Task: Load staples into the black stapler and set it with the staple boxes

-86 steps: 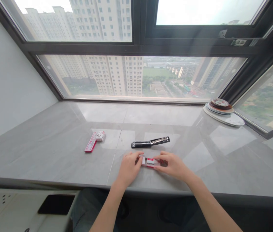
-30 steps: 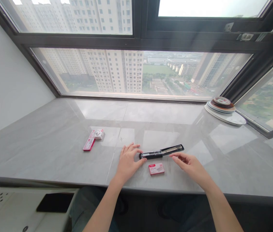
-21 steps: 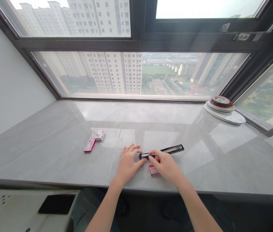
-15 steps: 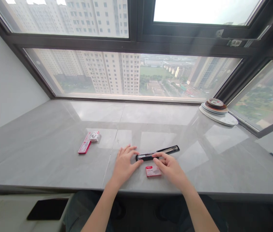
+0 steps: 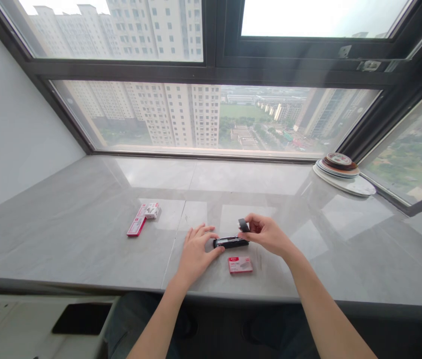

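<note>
A black stapler (image 5: 231, 243) lies on the grey counter, its metal staple channel facing up. My left hand (image 5: 198, 252) is at its left end, thumb on the near side and index finger on the far side, holding it, with the other fingers spread. The stapler's dark upper arm (image 5: 244, 226) is raised over the base's right end. Thumb and fingers of my right hand (image 5: 265, 233) are closed on that arm. Just in front of the stapler sits a red and white staple box (image 5: 240, 265).
To the left lie red flat boxes (image 5: 136, 227) with a small white box (image 5: 152, 210) beside them. Stacked plates or discs (image 5: 340, 169) stand in the far right corner by the window. Below the counter's front edge at left rests a dark flat object (image 5: 81, 319).
My right hand has moved up and swung the stapler's upper arm from lying back at the right to standing raised. My left hand stays at the stapler's left end.
</note>
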{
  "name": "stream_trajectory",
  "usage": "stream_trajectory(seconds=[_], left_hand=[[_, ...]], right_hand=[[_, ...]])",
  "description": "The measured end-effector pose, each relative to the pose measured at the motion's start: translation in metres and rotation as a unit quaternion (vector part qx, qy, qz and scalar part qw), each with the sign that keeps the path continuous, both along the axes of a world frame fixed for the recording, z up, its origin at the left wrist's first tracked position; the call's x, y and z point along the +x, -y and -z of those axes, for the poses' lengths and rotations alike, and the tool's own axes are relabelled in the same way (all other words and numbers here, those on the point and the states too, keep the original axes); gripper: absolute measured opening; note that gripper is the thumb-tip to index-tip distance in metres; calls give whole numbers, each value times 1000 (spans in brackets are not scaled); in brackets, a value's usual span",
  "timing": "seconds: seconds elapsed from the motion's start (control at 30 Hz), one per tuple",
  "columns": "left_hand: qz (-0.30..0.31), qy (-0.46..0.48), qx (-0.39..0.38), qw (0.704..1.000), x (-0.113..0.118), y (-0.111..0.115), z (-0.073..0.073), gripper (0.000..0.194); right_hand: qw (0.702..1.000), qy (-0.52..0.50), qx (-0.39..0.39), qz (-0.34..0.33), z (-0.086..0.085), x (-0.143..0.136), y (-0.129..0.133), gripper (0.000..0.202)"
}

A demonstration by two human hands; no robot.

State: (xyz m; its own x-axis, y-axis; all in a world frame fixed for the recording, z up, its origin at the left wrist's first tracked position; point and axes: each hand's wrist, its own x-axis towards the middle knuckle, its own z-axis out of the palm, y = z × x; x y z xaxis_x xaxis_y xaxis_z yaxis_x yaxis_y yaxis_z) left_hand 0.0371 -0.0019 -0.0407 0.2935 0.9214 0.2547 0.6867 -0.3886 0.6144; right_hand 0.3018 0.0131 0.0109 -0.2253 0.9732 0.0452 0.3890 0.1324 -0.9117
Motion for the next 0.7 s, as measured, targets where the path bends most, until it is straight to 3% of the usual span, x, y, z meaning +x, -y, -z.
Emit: stream_trajectory(seconds=[0.2, 0.37, 0.43, 0.5, 0.6, 0.63, 0.7], left_hand=[[-2, -10, 5, 1000, -1, -2, 3, 20], [-12, 12, 18, 1000, 1, 3, -5, 25], [-16, 42, 24, 999, 9, 10, -14, 32], [55, 48, 23, 997, 23, 20, -25, 48], [248, -9, 10, 969, 41, 32, -39, 63], [285, -28, 5, 958, 41, 34, -42, 65], [288, -48, -2, 956, 31, 33, -45, 69]], right_hand=[[983, 165, 69, -45, 4, -39, -3, 23], [972, 212, 67, -80, -4, -33, 3, 19], [972, 221, 66, -41, -3, -26, 1, 21], [969, 235, 69, 37, 3, -20, -5, 26], [965, 226, 43, 123, 17, -12, -12, 37], [969, 206, 26, 133, 23, -10, -13, 41], [978, 149, -10, 145, 33, -6, -9, 49]])
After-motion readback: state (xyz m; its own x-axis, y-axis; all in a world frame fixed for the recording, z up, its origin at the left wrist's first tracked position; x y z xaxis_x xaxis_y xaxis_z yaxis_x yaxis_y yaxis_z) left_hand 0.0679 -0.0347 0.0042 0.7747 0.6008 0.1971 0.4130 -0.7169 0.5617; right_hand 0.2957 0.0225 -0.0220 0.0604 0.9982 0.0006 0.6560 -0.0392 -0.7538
